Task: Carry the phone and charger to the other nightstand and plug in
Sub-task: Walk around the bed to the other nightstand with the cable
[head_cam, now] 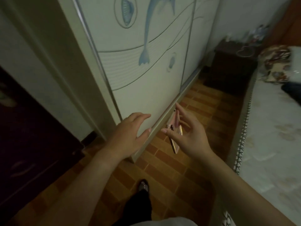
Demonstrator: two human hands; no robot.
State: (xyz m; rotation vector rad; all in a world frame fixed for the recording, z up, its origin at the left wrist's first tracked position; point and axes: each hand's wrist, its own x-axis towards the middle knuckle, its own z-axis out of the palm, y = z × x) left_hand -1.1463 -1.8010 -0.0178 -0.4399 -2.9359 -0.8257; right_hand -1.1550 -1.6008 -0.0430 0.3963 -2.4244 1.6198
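Observation:
My right hand (187, 132) holds a pink-gold phone (175, 144) edge-on between thumb and fingers, above the tiled floor. A small dark mark shows on the phone's case near my thumb; I see no charger or cable. My left hand (128, 134) is stretched forward beside it, fingers apart and holding nothing, close to the wardrobe's lower edge. A dark wooden nightstand (231, 69) stands at the far end of the aisle, against the wall beside the bed, with small items on top.
A white wardrobe (146, 70) with a dolphin design lines the left side. The bed (273, 128) with a white fringed cover and a patterned pillow (276, 62) lines the right. A narrow aisle of brown floor tiles (187, 168) runs between. A dark cabinet (24, 136) is at far left.

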